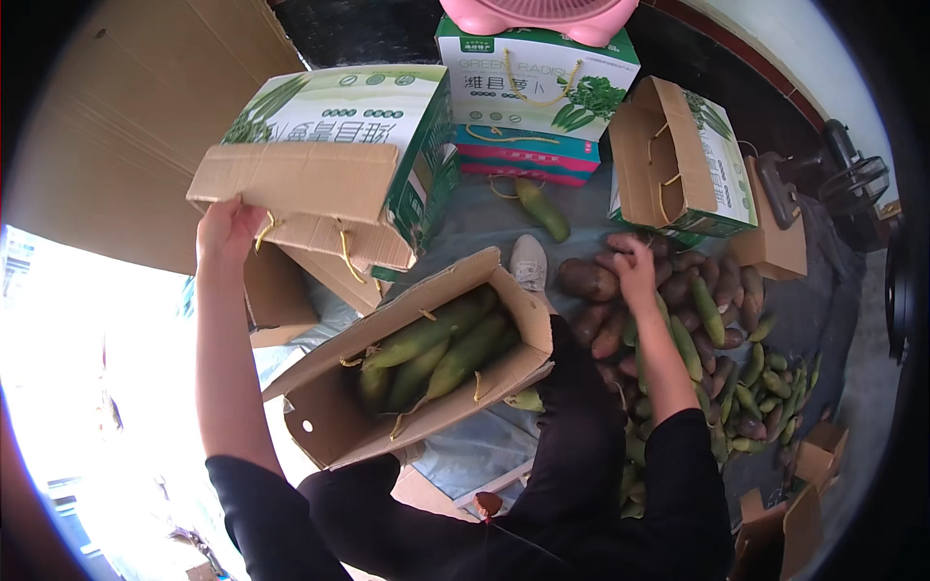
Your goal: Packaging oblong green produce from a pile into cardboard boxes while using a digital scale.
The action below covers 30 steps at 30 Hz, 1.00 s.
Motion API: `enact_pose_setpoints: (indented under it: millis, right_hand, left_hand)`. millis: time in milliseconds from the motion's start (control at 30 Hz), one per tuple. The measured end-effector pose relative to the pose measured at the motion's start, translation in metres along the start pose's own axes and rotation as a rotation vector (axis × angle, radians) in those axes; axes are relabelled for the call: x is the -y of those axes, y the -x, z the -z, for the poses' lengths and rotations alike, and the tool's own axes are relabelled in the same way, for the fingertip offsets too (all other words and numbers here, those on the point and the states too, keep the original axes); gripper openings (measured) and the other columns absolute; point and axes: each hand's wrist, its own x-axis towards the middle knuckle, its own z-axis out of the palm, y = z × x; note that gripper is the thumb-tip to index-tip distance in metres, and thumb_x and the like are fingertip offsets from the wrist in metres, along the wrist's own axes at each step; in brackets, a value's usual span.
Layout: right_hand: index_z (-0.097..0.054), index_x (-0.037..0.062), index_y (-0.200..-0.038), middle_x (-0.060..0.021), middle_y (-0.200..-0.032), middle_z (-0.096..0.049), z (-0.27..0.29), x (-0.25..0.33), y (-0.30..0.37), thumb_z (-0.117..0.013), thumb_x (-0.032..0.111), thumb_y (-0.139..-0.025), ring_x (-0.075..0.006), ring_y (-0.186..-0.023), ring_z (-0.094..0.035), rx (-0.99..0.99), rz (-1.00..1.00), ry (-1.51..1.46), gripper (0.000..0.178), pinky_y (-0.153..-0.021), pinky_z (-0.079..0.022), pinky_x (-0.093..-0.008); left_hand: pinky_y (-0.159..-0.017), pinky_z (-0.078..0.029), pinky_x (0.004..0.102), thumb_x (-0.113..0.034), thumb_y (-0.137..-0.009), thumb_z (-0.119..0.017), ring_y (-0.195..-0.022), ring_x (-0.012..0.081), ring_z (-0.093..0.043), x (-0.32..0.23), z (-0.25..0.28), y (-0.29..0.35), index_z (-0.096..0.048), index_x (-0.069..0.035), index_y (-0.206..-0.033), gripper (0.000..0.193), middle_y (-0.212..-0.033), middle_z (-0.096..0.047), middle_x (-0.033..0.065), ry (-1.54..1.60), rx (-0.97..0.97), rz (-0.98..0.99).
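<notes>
My left hand (226, 230) is closed on the edge of the brown cardboard flap of a white and green carton (344, 102), which lies tilted at the upper left with yellow rope handles hanging from it. At the right, my right hand (632, 266) reaches to the top of a heap of dark reddish-brown roots (587, 281). Its fingers curl round one root, partly hiding it. Between my arms an open cardboard box (417, 276) leans by my legs. Several long green radishes (472, 355) lie inside it, slightly blurred.
More green radishes (708, 310) mix with the heap. One radish (542, 210) lies alone near a pale shoe (529, 261). Stacked cartons (539, 82) bear a pink plastic basin (542, 12). Another open carton (647, 145) stands at the upper right, beside a black fan (852, 174).
</notes>
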Motion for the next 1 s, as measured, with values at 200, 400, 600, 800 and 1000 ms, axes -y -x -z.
enact_pose_setpoints:
  millis: [200, 400, 600, 800, 1000]
  right_hand:
    - [-0.056, 0.0022, -0.119, -0.0140, -0.107, -0.054, -0.004, 0.057, 0.056, -0.062, 0.006, -0.082, -0.0207, -0.087, -0.061, 0.297, -0.156, -0.078, 0.037, -0.077, -0.049, -0.0306]
    - [-0.055, 0.0019, -0.119, -0.0111, -0.104, -0.056, 0.020, 0.067, 0.065, -0.061, 0.005, -0.083, -0.0159, -0.084, -0.061, 0.343, -0.334, -0.125, 0.036, -0.073, -0.048, -0.0282]
    - [-0.056, 0.0017, -0.118, -0.0102, -0.094, -0.061, 0.031, 0.100, 0.075, -0.058, 0.009, -0.086, -0.0149, -0.079, -0.061, 0.404, -0.408, -0.179, 0.033, -0.071, -0.048, -0.0268]
    - [-0.056, 0.0004, -0.118, -0.0096, -0.099, -0.064, 0.044, 0.143, 0.073, -0.058, 0.012, -0.088, -0.0159, -0.089, -0.061, 0.478, -0.356, -0.174, 0.032, -0.078, -0.048, -0.0281]
    - [-0.058, -0.0003, -0.116, -0.0073, -0.104, -0.065, 0.052, 0.184, 0.073, -0.060, 0.010, -0.089, -0.0128, -0.094, -0.059, 0.484, -0.219, -0.343, 0.029, -0.085, -0.046, -0.0267]
  left_hand:
    - [-0.091, -0.051, 0.0437, -0.004, -0.097, -0.030, -0.109, 0.0289, -0.055, -0.036, 0.008, -0.052, -0.043, 0.003, -0.121, 0.028, -0.123, -0.049, 0.0179, -0.106, 0.039, -0.097]
    - [-0.090, -0.052, 0.0439, -0.001, -0.096, -0.030, -0.107, 0.0308, -0.056, -0.033, -0.021, -0.068, -0.042, 0.006, -0.119, 0.027, -0.122, -0.049, 0.0197, -0.115, -0.035, -0.150]
    - [-0.079, -0.057, 0.0416, 0.001, -0.094, -0.038, -0.094, 0.0299, -0.060, 0.005, 0.020, -0.079, -0.046, 0.006, -0.113, 0.021, -0.113, -0.053, 0.0193, -0.042, -0.161, -0.002]
    - [-0.086, -0.051, 0.0427, -0.006, -0.094, -0.047, -0.103, 0.0281, -0.056, -0.002, 0.037, -0.028, -0.046, 0.003, -0.120, 0.028, -0.112, -0.055, 0.0169, -0.199, -0.162, 0.020]
    - [-0.096, -0.041, 0.0382, -0.019, -0.094, -0.054, -0.118, 0.0211, -0.049, -0.028, 0.017, 0.130, -0.046, -0.006, -0.133, 0.041, -0.128, -0.052, 0.0085, -0.626, 0.082, -0.185]
